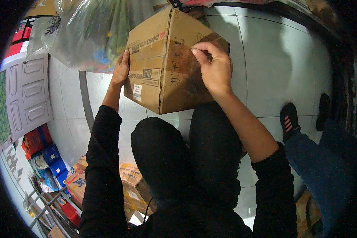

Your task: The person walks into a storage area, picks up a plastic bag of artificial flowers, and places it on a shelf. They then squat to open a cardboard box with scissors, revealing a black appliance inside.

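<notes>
Two bare hands work at one brown cardboard box, which is in front of the person, just beyond the knees in black trousers, with one edge turned toward the body; whether it rests on the floor or leans on the right knee, one cannot tell. The left hand is laid with rather straight fingers along the left side of the box, touching it but not closed around it. The right hand is before the right face, its thumb and index finger brought together in a pinch close to the clear tape; it cannot be told if something thin is between them. Beyond the left hand there is a large transparent plastic bag with colourful contents. Near the left arm are more cardboard boxes and blue containers, and farther up is a pale panelled door. At the right stands another person, in blue trousers and dark shoes
</notes>
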The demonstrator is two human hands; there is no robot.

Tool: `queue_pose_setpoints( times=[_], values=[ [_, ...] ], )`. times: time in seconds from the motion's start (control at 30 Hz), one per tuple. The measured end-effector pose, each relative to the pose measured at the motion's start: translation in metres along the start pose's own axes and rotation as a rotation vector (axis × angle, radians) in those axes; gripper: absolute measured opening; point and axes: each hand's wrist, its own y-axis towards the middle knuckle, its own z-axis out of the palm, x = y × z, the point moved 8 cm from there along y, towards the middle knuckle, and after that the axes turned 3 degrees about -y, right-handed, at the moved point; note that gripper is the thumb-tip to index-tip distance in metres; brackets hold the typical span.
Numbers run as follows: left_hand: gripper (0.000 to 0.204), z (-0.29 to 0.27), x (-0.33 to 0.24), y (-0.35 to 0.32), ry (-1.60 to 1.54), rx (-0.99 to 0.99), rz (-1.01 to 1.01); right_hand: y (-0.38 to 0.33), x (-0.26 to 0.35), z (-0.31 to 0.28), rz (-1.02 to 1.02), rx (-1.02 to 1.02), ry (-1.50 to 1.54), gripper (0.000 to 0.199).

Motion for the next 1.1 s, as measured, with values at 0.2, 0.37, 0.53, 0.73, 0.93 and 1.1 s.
queue_pose_setpoints(
  times=[0.2, 0.37, 0.53, 0.73, 0.93, 1.1],
  values=[
    [0.060, 0.003, -0.010, -0.002, 0.061, 0.015, 0.031, 0.000, -0.001, 0.007, -0.021, 0.085, -0.082, 0.009],
    [0.060, 0.006, -0.001, -0.002, -0.055, 0.075, -0.031, -0.005, -0.020, 0.012, 0.088, 0.181, -0.088, 0.007],
    [0.058, -0.002, -0.011, -0.003, 0.162, -0.058, 0.033, 0.002, -0.021, 0.005, 0.146, 0.141, 0.051, 0.012],
    [0.057, 0.004, -0.001, 0.002, -0.024, 0.076, 0.004, 0.007, -0.012, 0.009, 0.097, 0.181, 0.055, 0.013],
    [0.055, -0.002, 0.001, 0.007, 0.037, 0.012, 0.078, 0.014, 0.000, 0.013, -0.049, 0.249, -0.136, 0.012],
    [0.056, 0.004, -0.016, -0.004, 0.155, 0.028, 0.071, 0.017, -0.002, 0.019, -0.124, 0.335, -0.316, 0.013]
  ],
)
